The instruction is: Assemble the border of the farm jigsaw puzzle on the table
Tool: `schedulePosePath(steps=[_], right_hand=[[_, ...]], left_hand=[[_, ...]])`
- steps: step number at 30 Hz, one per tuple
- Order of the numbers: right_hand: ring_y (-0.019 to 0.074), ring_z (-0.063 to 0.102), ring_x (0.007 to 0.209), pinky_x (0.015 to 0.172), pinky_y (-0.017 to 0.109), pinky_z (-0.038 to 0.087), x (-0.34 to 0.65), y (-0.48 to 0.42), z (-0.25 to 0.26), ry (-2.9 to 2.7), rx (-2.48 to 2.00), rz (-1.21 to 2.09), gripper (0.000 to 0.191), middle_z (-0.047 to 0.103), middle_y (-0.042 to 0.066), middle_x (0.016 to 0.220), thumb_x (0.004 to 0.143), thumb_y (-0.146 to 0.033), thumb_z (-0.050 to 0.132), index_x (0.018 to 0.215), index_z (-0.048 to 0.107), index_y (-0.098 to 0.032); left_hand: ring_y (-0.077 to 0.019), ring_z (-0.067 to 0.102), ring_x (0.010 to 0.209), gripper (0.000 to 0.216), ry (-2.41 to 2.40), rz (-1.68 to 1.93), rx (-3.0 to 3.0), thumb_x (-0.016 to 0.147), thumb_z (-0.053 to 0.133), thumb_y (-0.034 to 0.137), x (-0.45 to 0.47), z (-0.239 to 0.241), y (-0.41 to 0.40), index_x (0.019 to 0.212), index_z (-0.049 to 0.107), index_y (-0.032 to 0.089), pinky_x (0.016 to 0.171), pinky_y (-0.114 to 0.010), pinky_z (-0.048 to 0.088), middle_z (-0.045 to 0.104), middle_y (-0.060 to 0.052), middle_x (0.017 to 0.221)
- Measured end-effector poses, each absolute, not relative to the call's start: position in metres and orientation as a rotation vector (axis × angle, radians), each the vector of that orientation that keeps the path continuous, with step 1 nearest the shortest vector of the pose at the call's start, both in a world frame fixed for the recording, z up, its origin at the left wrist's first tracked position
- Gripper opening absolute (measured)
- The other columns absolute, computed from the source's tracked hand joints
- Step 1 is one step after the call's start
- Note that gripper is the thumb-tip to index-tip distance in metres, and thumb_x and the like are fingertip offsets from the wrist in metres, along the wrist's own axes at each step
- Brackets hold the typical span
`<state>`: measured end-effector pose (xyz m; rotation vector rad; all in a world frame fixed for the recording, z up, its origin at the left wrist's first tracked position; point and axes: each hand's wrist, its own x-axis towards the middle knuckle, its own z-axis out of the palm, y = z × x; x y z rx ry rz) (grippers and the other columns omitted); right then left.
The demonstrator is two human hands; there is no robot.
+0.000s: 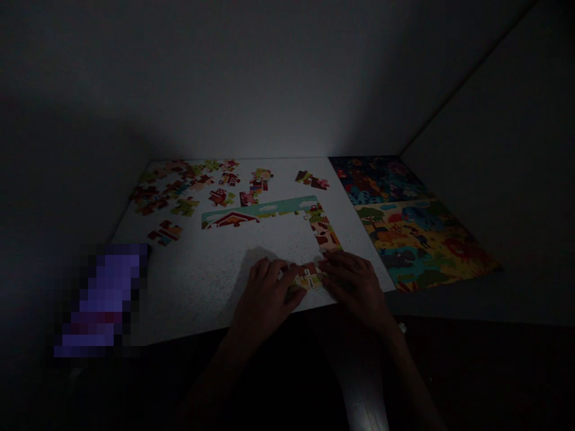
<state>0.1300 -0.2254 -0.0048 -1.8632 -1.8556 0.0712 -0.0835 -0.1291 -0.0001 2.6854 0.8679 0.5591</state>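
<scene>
Near the table's front edge, my left hand [267, 293] has its fingers closed on jigsaw puzzle pieces [309, 275] lying between my two hands. From the other side, my right hand [357, 284] bends its fingers down onto the same group, which partly hides the pieces. A narrow gap shows between two of them. Just beyond my right fingertips runs the joined side strip of the puzzle [324, 230]. At its far corner it meets the joined top strip [265, 209], with blue sky and a red roof.
Loose puzzle pieces [184, 206] are heaped at the back left, with a few more [312, 179] at the back. Two finished animal pictures [422, 239] lie on the right. A pixelated purple screen [105, 299] is at the left edge. Walls stand behind and right; light is dim.
</scene>
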Motion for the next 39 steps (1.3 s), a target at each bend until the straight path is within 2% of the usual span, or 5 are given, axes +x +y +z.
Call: schedulePosePath(steps=[18,33,39], right_hand=[[0.0255,0.056,0.121,0.097,0.047,0.045,0.1310,-0.2249,-0.0058,-1.835,-1.861,0.093,0.026,0.065,0.001,0.129,0.093,-0.039,0.058,0.116,0.068,-0.033],[0.0257,0.055,0.123,0.098,0.047,0.044,0.1295,-0.2250,-0.0046,-1.830,-1.866,0.100,0.026,0.064,0.003,0.130,0.093,-0.039,0.058,0.116,0.068,-0.031],[0.0265,0.055,0.123,0.098,0.049,0.044,0.1293,-0.2251,-0.0037,-1.829,-1.878,0.112,0.027,0.064,0.003,0.130,0.093,-0.040,0.057,0.116,0.069,-0.031]], left_hand=[[-0.0266,0.050,0.104,0.035,0.807,0.610,2.685,0.090,0.062,0.035,-0.0853,-0.0037,-0.1300,0.122,0.059,0.023,0.093,-0.046,0.046,0.059,-0.007,0.107],[-0.0249,0.050,0.107,0.034,0.762,0.609,2.691,0.094,0.056,0.035,-0.0860,-0.0036,-0.1294,0.126,0.058,0.026,0.096,-0.045,0.045,0.060,-0.006,0.113],[-0.0246,0.051,0.106,0.027,0.749,0.603,2.701,0.093,0.058,0.032,-0.0860,-0.0022,-0.1301,0.119,0.061,0.025,0.096,-0.045,0.045,0.059,-0.006,0.112]])
